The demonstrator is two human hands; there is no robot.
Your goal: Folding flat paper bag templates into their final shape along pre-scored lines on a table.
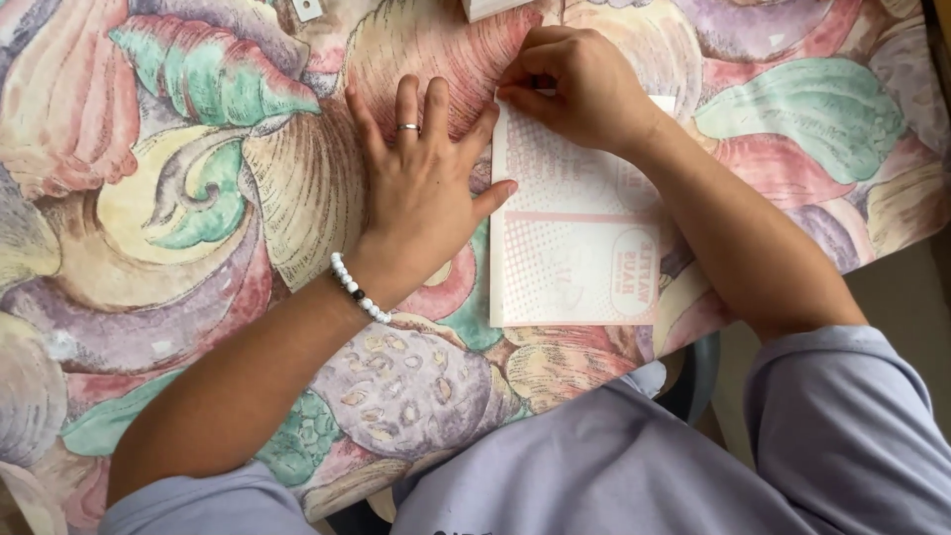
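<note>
On the tablecloth [198, 198] with its big seashell pattern lies a pale pink printed paper [575, 238]. Just left of it, the left hand [421, 188] rests flat, fingers spread, thumb touching its edge; the right hand [584, 89] pinches its top corner with curled fingers.

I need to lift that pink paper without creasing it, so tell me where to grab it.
Take the pink paper by its near edge, coming from the person's side. It lies flat on the patterned tablecloth, and that edge is bare. The right hand pinches the far corner; the left hand presses flat along the left edge, so those sides are taken.
</note>
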